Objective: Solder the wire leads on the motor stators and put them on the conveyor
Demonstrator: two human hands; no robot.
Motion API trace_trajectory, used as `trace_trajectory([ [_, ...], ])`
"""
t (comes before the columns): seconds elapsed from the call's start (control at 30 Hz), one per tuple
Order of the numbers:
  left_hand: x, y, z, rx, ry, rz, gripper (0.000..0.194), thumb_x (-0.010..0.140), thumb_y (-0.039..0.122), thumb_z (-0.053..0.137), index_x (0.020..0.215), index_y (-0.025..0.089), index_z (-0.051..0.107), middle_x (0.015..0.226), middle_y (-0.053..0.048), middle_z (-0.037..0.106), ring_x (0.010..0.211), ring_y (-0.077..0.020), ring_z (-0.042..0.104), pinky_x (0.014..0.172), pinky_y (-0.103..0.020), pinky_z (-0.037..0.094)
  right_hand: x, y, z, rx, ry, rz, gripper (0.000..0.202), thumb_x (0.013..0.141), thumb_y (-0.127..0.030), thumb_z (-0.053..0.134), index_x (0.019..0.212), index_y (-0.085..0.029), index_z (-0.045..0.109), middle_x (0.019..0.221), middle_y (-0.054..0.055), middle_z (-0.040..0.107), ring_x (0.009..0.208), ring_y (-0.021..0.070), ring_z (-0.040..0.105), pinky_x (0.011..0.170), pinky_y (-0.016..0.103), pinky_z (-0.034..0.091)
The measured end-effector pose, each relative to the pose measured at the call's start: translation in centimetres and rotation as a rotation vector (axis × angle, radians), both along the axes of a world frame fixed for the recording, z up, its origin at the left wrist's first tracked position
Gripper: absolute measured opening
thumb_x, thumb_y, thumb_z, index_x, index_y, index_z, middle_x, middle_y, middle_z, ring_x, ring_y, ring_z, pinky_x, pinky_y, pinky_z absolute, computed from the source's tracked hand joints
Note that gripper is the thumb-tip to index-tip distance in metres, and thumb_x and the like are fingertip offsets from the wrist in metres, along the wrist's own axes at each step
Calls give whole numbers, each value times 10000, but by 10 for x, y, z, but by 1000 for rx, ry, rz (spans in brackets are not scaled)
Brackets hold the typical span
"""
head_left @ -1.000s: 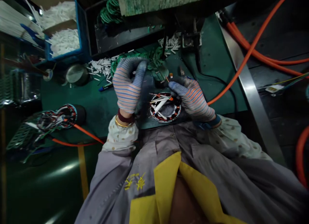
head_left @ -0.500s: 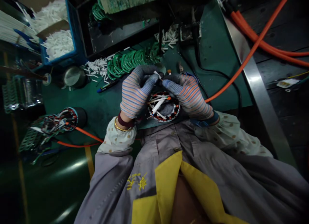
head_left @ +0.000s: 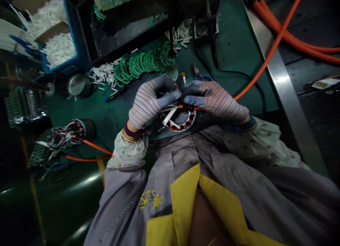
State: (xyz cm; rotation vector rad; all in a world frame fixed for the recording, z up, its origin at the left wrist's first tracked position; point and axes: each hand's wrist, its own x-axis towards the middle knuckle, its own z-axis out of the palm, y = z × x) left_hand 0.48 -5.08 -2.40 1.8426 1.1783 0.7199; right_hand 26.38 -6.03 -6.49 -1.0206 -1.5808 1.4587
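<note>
My left hand [head_left: 150,101], in a striped knit glove, has thumb and fingers pinched together; what lies between them is too small to make out. Close beside it, my right hand [head_left: 214,99] is closed in a matching glove, thumb against fingers, and its grip hides whatever it may hold. Just below both hands a round motor stator [head_left: 186,125] with copper windings lies on the green mat. White sleeves [head_left: 170,115] rest across the stator, and an orange cable [head_left: 196,108] runs by it under my right hand.
Behind my hands stand a row of green ring-shaped boards [head_left: 143,65] and loose white tubes [head_left: 103,73]. A blue bin [head_left: 79,49] of tubes is at upper left. Another wired stator [head_left: 77,129] lies left. Thick orange cables [head_left: 281,33] cross the metal edge at right.
The white sleeve seen between my fingertips is no longer visible there. My right hand has shifted right and slightly down, and the orange cable beside the stator now shows. The view has moved slightly.
</note>
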Motion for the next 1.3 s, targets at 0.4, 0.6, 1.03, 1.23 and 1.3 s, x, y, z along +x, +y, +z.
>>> trace_trajectory([
  [0.4,-6,-11,-7,225,237,18,401,1271,581,616,1368,309,895,1301,-73,902,1221,-349,842,1157,-545,691,-38,54,-77,240,-781,-292,268,892,-320,1017,930,-219,772,1001,178,855,1196,470,843,1149,682,650],
  [0.6,-6,19,-42,494,322,226,679,1203,871,541,1424,310,853,1441,-147,789,1386,-431,634,1335,-746,476,-33,72,-73,69,-677,-356,564,881,-484,1062,744,-304,545,820,72,774,1363,422,754,1258,634,587],
  [1.03,-9,40,-71,427,292,270,492,1214,686,602,1417,316,855,1407,-87,832,1333,-363,695,1268,-661,583,3,8,2,279,-489,-188,317,1085,-525,786,1281,-314,919,1305,112,934,1282,415,845,1199,593,628],
  [1.23,-11,43,-73,417,286,226,383,1186,599,619,1396,378,852,1449,-83,827,1331,-386,695,1250,-698,595,22,-8,-3,345,-602,-128,331,1060,-512,739,1204,-301,950,1201,97,957,1156,413,885,1084,600,682],
  [1.3,-10,41,-71,393,306,222,432,1209,629,588,1427,348,834,1469,-92,815,1358,-378,683,1277,-696,572,21,-7,1,360,-584,-177,328,1095,-505,721,1230,-310,946,1241,93,956,1188,408,884,1095,591,685],
])
